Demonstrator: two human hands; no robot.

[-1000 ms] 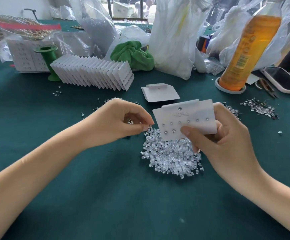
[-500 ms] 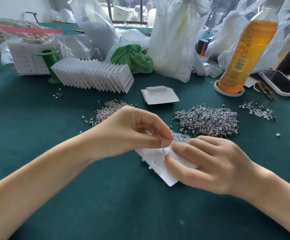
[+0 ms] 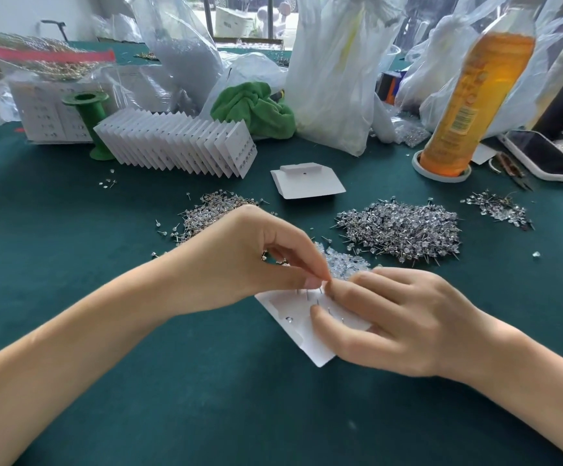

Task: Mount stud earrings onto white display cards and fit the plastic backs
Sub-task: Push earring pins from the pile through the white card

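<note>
I've got the display card (image 3: 293, 326) lying face down on the green desk (image 3: 206, 398), posts sticking up through it, just in front of the heap of clear plastic backs (image 3: 345, 262). My right hand (image 3: 404, 324) presses on the card, fingers curled over its far edge and thumb flat on the paper, steadying it. My left hand (image 3: 256, 260) is pinched tight, thumb and forefinger closed at the top row of posts. I judge there's a plastic back between those fingertips, though it's too small to make out.

So the stud-mounting on this card looks done: several bare posts stand up and one stone shows lower left. What's left here, as I read it, is the backs, and I can't see a single post capped yet, so this card is early in that step.

Further out, a long fanned row of finished cards (image 3: 179, 148) leans by the green spool (image 3: 93, 129), so plenty is already behind me. One blank card (image 3: 307, 181) waits beyond the hands, and a big pile of loose studs (image 3: 401, 230) sits to the right with a smaller pile (image 3: 206, 213) to the left. Lots still to mount.
</note>
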